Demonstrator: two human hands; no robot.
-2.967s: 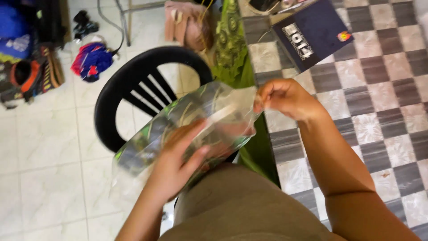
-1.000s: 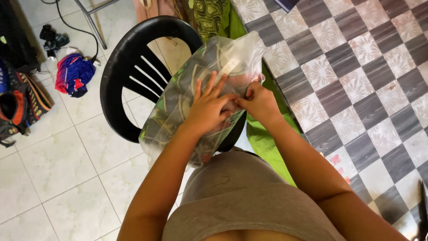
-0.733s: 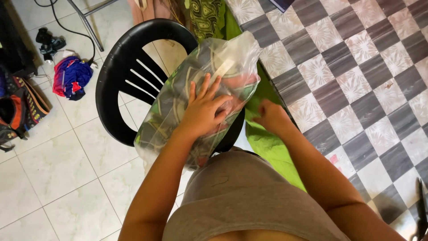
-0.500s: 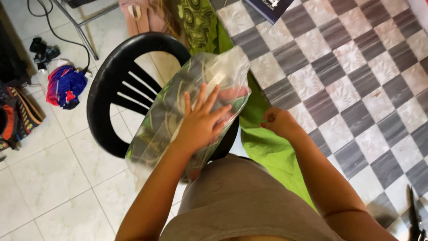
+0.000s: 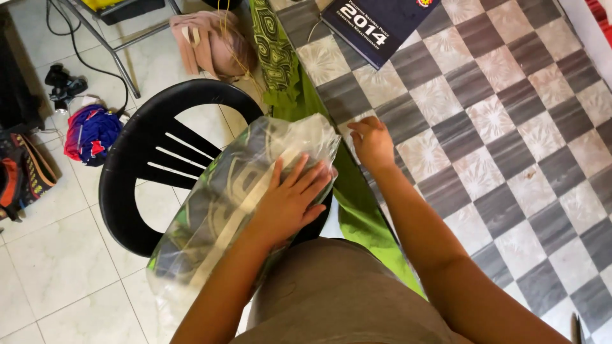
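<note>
- At the far left edge of the frame, dark bags [image 5: 22, 172] are cut off, so you cannot tell their full shape; just right of them a blue and red bundle [image 5: 91, 132] lies on the pale tiled floor [image 5: 57, 255].
- The black plastic chair [image 5: 137, 185] sits left of centre; the lower right part of it is hidden under the package.
- The clear plastic bag [image 5: 236, 197] holding folded green and grey cloth lies on the chair, long axis running from lower left to upper right of the frame. What is printed on the cloth is hard to make out through the plastic.
- Your left hand [image 5: 290, 200] lies flat on the bag's upper right end, fingers spread, pressing rather than gripping.
- A bright green cloth [image 5: 357, 210] runs down between bag and counter, its lower end hidden by your body.
- Your right hand [image 5: 373, 143] rests loosely curled on the checkered counter [image 5: 497, 127], holding nothing.
- At top centre right, a dark blue rectangular book [image 5: 382, 25] with white print is cut off by the frame.
</note>
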